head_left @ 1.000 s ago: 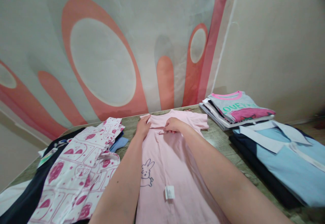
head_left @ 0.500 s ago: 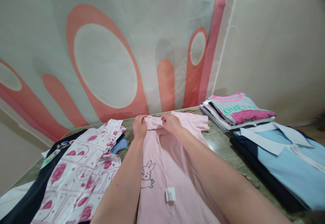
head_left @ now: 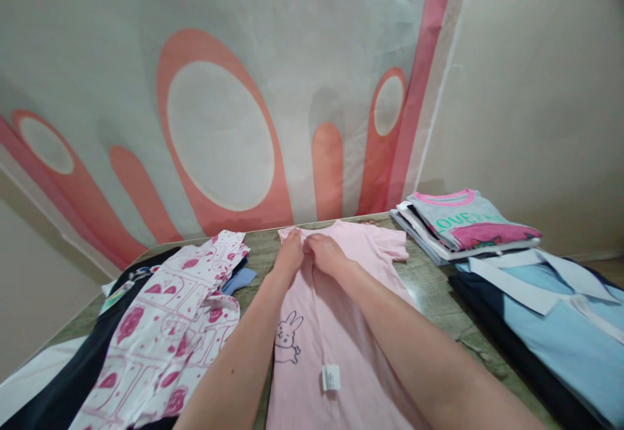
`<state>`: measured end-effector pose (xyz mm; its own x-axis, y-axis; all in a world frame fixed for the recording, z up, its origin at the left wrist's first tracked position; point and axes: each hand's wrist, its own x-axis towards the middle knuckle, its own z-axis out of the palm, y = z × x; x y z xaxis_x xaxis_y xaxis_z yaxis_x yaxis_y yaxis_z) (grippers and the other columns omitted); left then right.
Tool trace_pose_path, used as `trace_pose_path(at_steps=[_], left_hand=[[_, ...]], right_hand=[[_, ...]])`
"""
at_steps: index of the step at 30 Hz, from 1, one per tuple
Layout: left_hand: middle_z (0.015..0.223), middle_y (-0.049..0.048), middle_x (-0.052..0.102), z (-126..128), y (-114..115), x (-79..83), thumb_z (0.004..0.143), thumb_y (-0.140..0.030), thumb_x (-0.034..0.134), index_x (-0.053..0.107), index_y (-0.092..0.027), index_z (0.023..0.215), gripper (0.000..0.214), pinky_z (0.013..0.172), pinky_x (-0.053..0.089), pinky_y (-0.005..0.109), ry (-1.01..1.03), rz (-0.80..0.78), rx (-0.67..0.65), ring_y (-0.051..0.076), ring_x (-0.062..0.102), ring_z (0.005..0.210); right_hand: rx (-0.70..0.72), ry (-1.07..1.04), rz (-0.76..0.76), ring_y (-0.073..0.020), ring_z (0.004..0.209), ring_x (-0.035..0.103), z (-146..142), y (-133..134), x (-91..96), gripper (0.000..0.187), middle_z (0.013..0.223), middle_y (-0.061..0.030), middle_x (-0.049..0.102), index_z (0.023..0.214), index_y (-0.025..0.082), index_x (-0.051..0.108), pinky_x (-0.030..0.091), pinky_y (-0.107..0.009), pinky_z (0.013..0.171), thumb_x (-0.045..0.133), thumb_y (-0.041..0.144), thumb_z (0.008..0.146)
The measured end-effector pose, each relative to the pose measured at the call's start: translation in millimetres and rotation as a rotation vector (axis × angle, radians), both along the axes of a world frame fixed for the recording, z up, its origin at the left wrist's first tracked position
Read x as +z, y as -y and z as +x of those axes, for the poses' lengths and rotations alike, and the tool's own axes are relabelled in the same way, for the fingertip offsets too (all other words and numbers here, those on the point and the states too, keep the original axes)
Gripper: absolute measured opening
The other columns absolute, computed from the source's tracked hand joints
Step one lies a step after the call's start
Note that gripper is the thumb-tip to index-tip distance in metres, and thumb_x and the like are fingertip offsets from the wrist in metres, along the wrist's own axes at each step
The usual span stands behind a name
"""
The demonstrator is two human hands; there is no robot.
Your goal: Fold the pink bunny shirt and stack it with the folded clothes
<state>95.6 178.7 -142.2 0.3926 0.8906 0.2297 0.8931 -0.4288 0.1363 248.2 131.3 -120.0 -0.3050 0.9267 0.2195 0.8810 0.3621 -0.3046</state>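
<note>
A pink short-sleeved shirt (head_left: 351,345) lies spread in front of me, with a line-drawn bunny print and a small white label (head_left: 331,378) facing up. My left hand (head_left: 291,252) is closed on its far edge near the left shoulder, which it partly hides. Close beside it, my right hand (head_left: 325,254) pinches the fabric by the neck area. Folds run down the shirt's middle from between the hands. Its right sleeve (head_left: 391,245) lies flat, pointing right.
To the left lie a white garment with pink prints (head_left: 160,326) and a black garment (head_left: 73,365). A stack of folded shirts (head_left: 472,222) stands at the back right, with a light blue garment with a white collar (head_left: 550,326) nearer me. A wall (head_left: 292,1) rises behind the wooden table (head_left: 439,306).
Both hands have lowered the shirt's raised far edge onto the table and moved closer together. The view has shifted slightly.
</note>
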Motion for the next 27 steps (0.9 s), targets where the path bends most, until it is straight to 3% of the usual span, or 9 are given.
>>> trace_pose_path(at_steps=[2, 4, 8, 11, 14, 17, 20, 24, 27], left_hand=[[0.152, 0.0163, 0.037, 4, 14, -5.7, 0.097, -0.019, 0.025, 0.035, -0.005, 0.146, 0.051, 0.116, 0.025, 0.036, -0.041, -0.006, -0.023, 0.019, 0.031, 0.142], [0.154, 0.0164, 0.034, 2, 28, -10.9, 0.100, -0.028, 0.024, 0.032, -0.005, 0.147, 0.053, 0.116, 0.024, 0.041, -0.076, -0.004, -0.038, 0.023, 0.028, 0.144], [0.156, 0.0142, 0.030, -9, 49, -6.7, 0.100, -0.039, 0.026, 0.034, -0.010, 0.147, 0.055, 0.116, 0.023, 0.045, -0.136, -0.002, -0.062, 0.026, 0.025, 0.145], [0.156, 0.0173, 0.028, -15, 71, 2.4, 0.100, -0.039, 0.027, 0.035, -0.009, 0.146, 0.056, 0.115, 0.020, 0.050, -0.152, 0.023, -0.049, 0.029, 0.023, 0.145], [0.156, 0.0189, 0.026, -17, 105, 2.9, 0.100, -0.042, 0.027, 0.033, -0.007, 0.147, 0.059, 0.116, 0.019, 0.048, -0.154, 0.044, -0.078, 0.030, 0.018, 0.146], [0.157, 0.0165, 0.027, -22, 139, -2.7, 0.099, -0.052, 0.025, 0.030, -0.009, 0.149, 0.066, 0.116, 0.021, 0.046, -0.164, 0.021, -0.161, 0.029, 0.021, 0.146], [0.158, 0.0151, 0.024, -26, 158, -3.5, 0.099, -0.055, 0.023, 0.029, -0.010, 0.150, 0.068, 0.117, 0.020, 0.047, -0.173, 0.003, -0.184, 0.029, 0.020, 0.146], [0.157, 0.0167, 0.024, -30, 184, 4.6, 0.100, -0.054, 0.022, 0.028, -0.010, 0.150, 0.067, 0.116, 0.021, 0.050, -0.180, -0.014, -0.167, 0.030, 0.019, 0.146], [0.159, 0.0129, 0.022, -44, 223, 12.2, 0.099, -0.055, 0.025, 0.022, -0.016, 0.153, 0.066, 0.118, 0.018, 0.049, -0.209, 0.007, -0.296, 0.027, 0.016, 0.147]], right_hand=[[0.019, 0.009, -0.034, -0.0222, 0.139, 0.032, -1, 0, -10.4, 0.047, 0.151, -0.0091, 0.040, 0.142, 0.018, 0.043, 0.025, -0.043, 0.112, 0.036, 0.020, 0.096], [0.015, 0.018, -0.073, -0.0239, 0.144, 0.024, 0, -1, -19.7, 0.050, 0.156, -0.0083, 0.030, 0.147, 0.018, 0.035, 0.017, -0.052, 0.114, 0.032, 0.026, 0.098], [-0.004, 0.027, -0.133, -0.0262, 0.145, 0.020, 5, -2, -19.8, 0.051, 0.158, -0.0093, 0.025, 0.149, 0.018, 0.033, 0.014, -0.059, 0.113, 0.029, 0.034, 0.100], [-0.008, 0.030, -0.143, -0.0256, 0.143, 0.026, 15, 8, -7.5, 0.049, 0.156, -0.0107, 0.030, 0.145, 0.018, 0.039, 0.021, -0.057, 0.112, 0.031, 0.034, 0.100], [-0.025, 0.025, -0.099, -0.0221, 0.146, 0.020, 36, 34, -3.2, 0.049, 0.158, -0.0090, 0.026, 0.147, 0.020, 0.036, 0.018, -0.054, 0.114, 0.026, 0.034, 0.101], [-0.011, 0.048, -0.069, -0.0226, 0.146, 0.018, 62, 67, -14.4, 0.052, 0.158, -0.0085, 0.026, 0.149, 0.020, 0.032, 0.018, -0.052, 0.114, 0.029, 0.039, 0.101], [0.004, 0.081, -0.005, -0.0234, 0.144, 0.023, 81, 90, -29.1, 0.052, 0.156, -0.0066, 0.032, 0.147, 0.022, 0.036, 0.018, -0.050, 0.114, 0.030, 0.043, 0.100], [-0.011, 0.098, 0.045, -0.0222, 0.142, 0.028, 89, 97, -36.3, 0.049, 0.153, -0.0053, 0.036, 0.145, 0.023, 0.041, 0.020, -0.047, 0.114, 0.029, 0.040, 0.101], [-0.015, 0.094, 0.067, -0.0225, 0.141, 0.031, 88, 95, -36.6, 0.048, 0.152, -0.0056, 0.038, 0.144, 0.023, 0.043, 0.022, -0.047, 0.114, 0.031, 0.039, 0.101]])
